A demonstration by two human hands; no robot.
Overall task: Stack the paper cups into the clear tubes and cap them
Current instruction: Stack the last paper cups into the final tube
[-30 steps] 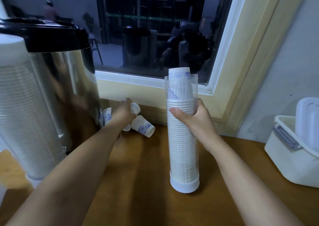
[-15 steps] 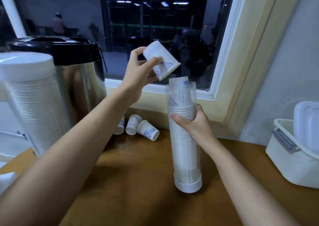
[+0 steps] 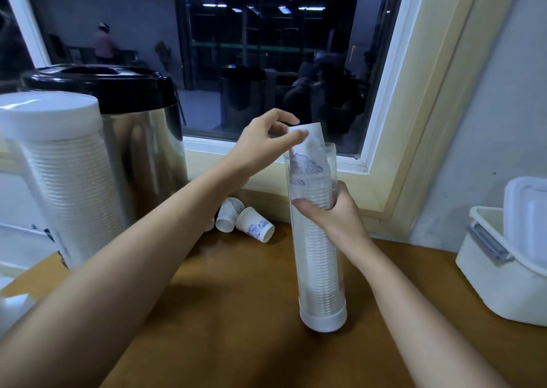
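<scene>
Fingers point(image 3: 297, 136) of my left hand point(image 3: 263, 143) pinch a paper cup point(image 3: 312, 133) half inside the mouth of the near-upright clear tube point(image 3: 321, 257); its axis runs straight down from them. Right hand point(image 3: 333, 216) grips the tube mid-height. I note loose cups point(image 3: 254, 228) lying nearer the left.

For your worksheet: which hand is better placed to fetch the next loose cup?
Left. The left hand pinches the top paper cup, nearer the loose cups; the right hand grips the clear tube.

Left forearm point(image 3: 148, 254) bare, right forearm point(image 3: 414, 313) bare, clear down to the lower frame edge; left hand point(image 3: 260, 147) and right hand point(image 3: 334, 218) bare too.
</scene>
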